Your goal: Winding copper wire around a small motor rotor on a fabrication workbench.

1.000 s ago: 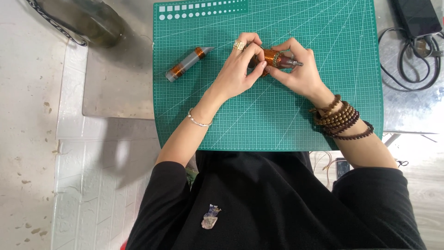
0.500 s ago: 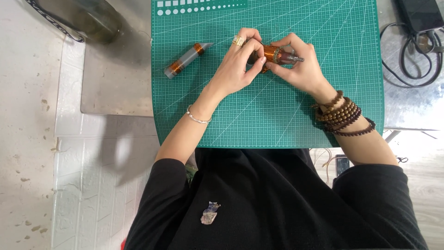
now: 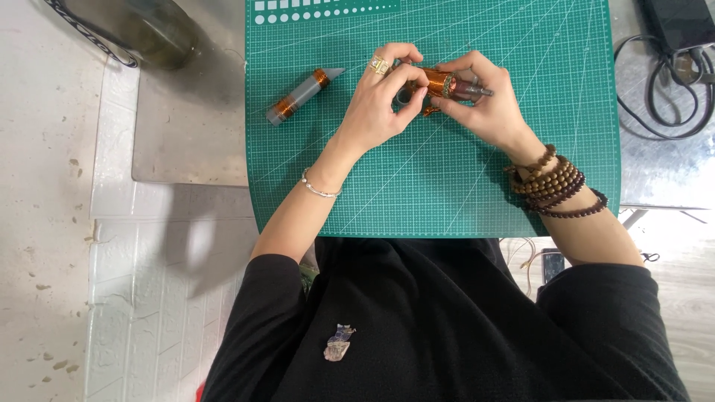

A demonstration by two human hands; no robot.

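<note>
Both hands meet over a green cutting mat (image 3: pixel 447 186). My left hand (image 3: pixel 380 104), with a ring on one finger, pinches the left end of a small grey cylinder wrapped in amber tape (image 3: pixel 441 83). My right hand (image 3: pixel 488 104) grips the same cylinder from the right, where its metal tip sticks out past the fingers. A second grey cylinder with amber tape bands (image 3: pixel 302 95) lies flat on the mat to the left, apart from both hands.
A metal plate (image 3: pixel 186 134) lies left of the mat, with a dark round container (image 3: pixel 149 30) at the top left. Black cables (image 3: pixel 670 82) and a dark device (image 3: pixel 681 18) sit at the top right. The mat's front edge is at my lap.
Both hands stay on the taped cylinder with only slight finger shifts. The second cylinder has not moved.
</note>
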